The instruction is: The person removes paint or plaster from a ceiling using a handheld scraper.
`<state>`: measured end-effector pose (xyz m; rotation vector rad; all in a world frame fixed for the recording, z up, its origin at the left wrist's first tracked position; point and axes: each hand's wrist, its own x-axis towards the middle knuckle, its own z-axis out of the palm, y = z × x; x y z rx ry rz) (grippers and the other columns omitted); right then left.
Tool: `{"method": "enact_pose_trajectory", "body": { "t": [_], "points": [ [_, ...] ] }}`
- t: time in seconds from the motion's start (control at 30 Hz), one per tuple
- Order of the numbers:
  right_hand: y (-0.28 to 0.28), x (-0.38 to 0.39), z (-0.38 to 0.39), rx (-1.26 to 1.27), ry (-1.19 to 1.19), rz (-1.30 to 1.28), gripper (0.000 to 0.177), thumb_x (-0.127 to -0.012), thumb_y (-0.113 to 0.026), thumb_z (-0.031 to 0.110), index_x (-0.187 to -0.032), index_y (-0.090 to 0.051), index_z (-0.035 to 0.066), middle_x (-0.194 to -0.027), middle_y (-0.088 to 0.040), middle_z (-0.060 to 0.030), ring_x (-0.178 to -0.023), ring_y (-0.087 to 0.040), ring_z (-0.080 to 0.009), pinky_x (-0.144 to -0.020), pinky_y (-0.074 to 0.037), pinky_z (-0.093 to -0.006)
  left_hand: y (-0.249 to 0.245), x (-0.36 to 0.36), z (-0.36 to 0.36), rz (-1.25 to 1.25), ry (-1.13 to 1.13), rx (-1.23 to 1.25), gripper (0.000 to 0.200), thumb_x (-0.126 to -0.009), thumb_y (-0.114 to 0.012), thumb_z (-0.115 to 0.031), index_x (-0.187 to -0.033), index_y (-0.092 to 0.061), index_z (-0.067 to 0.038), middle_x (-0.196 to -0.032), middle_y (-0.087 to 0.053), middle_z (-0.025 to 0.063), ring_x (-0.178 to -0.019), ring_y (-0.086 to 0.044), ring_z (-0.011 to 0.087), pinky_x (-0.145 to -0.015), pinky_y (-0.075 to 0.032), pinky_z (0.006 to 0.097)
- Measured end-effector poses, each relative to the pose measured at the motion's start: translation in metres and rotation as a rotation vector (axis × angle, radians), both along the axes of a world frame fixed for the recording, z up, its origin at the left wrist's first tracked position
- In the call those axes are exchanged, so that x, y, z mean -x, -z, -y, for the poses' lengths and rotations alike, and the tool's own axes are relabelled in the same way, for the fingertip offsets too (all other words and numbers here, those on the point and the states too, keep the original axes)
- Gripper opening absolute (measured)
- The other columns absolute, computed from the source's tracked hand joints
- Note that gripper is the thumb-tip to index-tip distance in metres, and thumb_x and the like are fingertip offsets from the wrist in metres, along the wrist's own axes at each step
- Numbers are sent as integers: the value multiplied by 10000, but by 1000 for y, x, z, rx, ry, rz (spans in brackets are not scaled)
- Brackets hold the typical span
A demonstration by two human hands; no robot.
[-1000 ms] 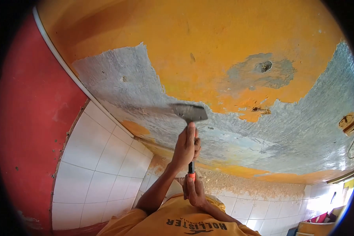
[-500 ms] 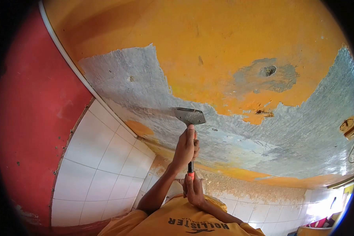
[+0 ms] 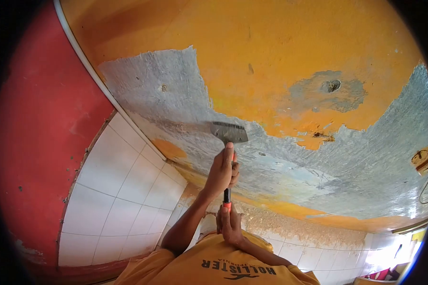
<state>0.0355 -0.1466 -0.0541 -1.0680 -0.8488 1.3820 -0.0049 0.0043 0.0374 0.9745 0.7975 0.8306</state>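
A wide-bladed scraper (image 3: pixel 230 133) with a black and red handle lies against the wall, its blade edge on bare grey plaster just below the ragged orange paint. My left hand (image 3: pixel 222 170) is wrapped round the upper handle, thumb pointing up toward the blade. Lower down, close to my shirt, my right hand (image 3: pixel 231 226) grips the red end of the same handle. Grey plaster (image 3: pixel 161 71) shows where paint is gone, and orange paint (image 3: pixel 280 42) covers the wall above.
At the left, a red wall (image 3: pixel 38 133) meets white tiles (image 3: pixel 123 190), and a pale pipe (image 3: pixel 78 50) runs along the corner. A hole (image 3: pixel 333 86) marks the orange paint. An electrical box (image 3: pixel 420 161) with a loose wire sits at the right. More tiles line the wall below.
The scraper has shifted slightly up and left across the wall, and its blade has tilted a little. Both hands moved with it and keep their grip. The whole view has turned slightly.
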Motion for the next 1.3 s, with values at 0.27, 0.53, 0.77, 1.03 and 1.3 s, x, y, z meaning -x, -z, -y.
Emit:
{"method": "enact_pose_trajectory", "body": {
  "t": [0.27, 0.53, 0.77, 1.03, 1.3],
  "points": [
    [-4, 5, 0, -20, -3, -89, 311, -1098, -393, 343, -975, -445, 63, -624, -456, 31, -496, -411, -54, -445, -355, -237, -6, 0, 1, -53, -38, -28, 558, -1010, -364, -680, -856, -389, -144, -531, -256, -76, -376, -226, 40, -355, -147, 249],
    [-9, 11, -1, -95, -13, -197, 287, -1102, -373, 338, -1008, -429, 73, -609, -441, 34, -472, -402, -59, -427, -354, -235, -23, 1, 6, -76, 4, -34, 517, -1041, -358, -618, -846, -385, -140, -535, -283, -64, -378, -256, 49, -354, -194, 256],
    [-21, 15, 8, -89, 60, -125, 356, -1098, -348, 404, -933, -410, 95, -612, -397, 31, -441, -373, -67, -402, -334, -237, -35, 0, 7, -59, 124, -52, 518, -1038, -372, -621, -851, -390, -139, -538, -285, -60, -383, -259, 45, -362, -218, 244],
    [10, 14, 11, -60, 55, -92, 319, -1101, -358, 353, -984, -439, 69, -618, -419, 29, -474, -393, -59, -432, -360, -242, -35, -2, 9, -86, 103, -36, 497, -1047, -387, -591, -871, -400, -127, -579, -331, -49, -386, -265, 46, -356, -216, 246],
    [-13, 10, 7, -111, 39, -145, 353, -1101, -348, 369, -947, -438, 64, -595, -440, 21, -438, -393, -71, -415, -362, -230, -36, -6, 10, -69, 127, -41, 531, -1035, -359, -634, -870, -395, -130, -548, -278, -66, -376, -232, 49, -362, -184, 253]
  ]
}}
